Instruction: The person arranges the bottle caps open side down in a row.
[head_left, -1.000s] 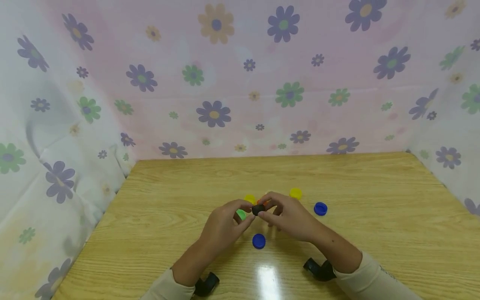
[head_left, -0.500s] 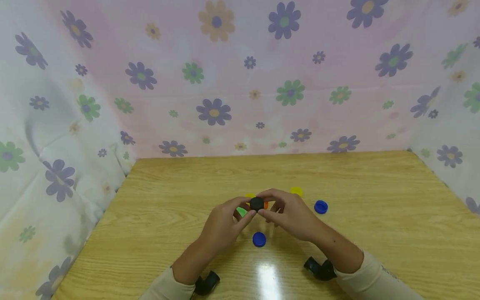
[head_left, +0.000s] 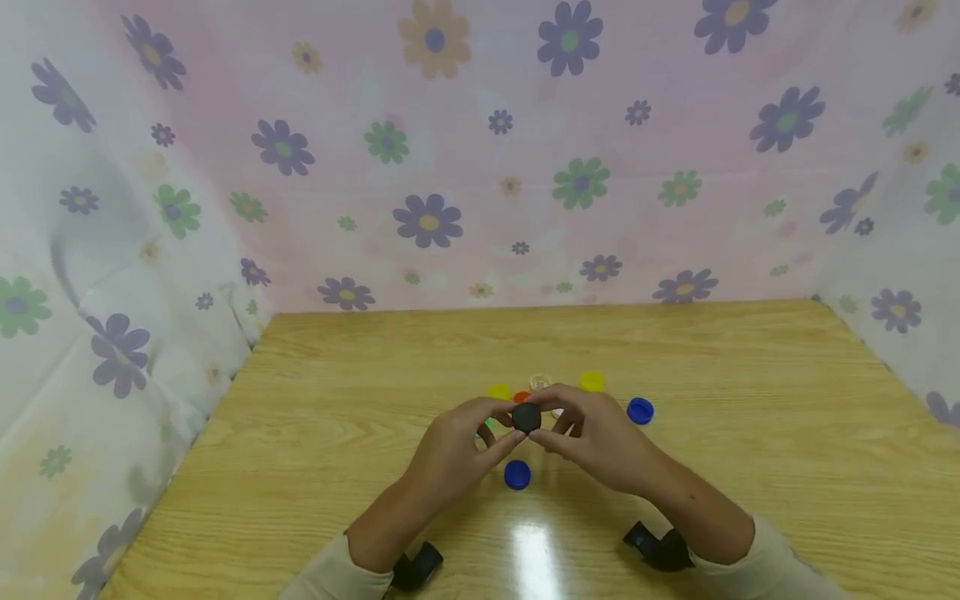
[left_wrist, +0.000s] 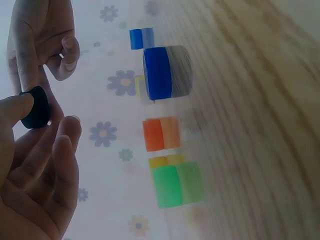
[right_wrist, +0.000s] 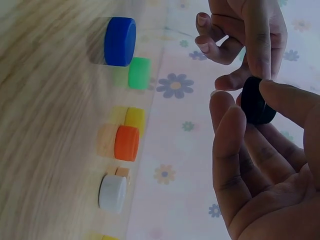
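A round black bottle cap (head_left: 527, 418) is held up over the table, its flat face toward the head camera. My left hand (head_left: 452, 450) pinches its left side between thumb and fingers. From the right, my right hand (head_left: 609, 440) pinches it too, so the fingertips of both hands nearly meet at its edge. A blue bottle cap (head_left: 517, 475) lies on the table just below the hands in the head view. Behind the fingers, a green cap (left_wrist: 167, 186) and an orange cap (right_wrist: 127, 143) are partly hidden in the head view.
Beyond the hands lie two yellow caps (head_left: 592, 382), a pale gold-coloured disc (head_left: 540, 382) and a white cap (right_wrist: 112, 193). Another blue cap (head_left: 641, 411) lies hollow side up to the right. Flowered cloth (head_left: 465, 167) hangs behind and beside the wooden table (head_left: 322, 375).
The black cap has turned from edge-on to face the head camera. Both hands have shifted slightly right with it, and the right hand's fingers have changed their hold.
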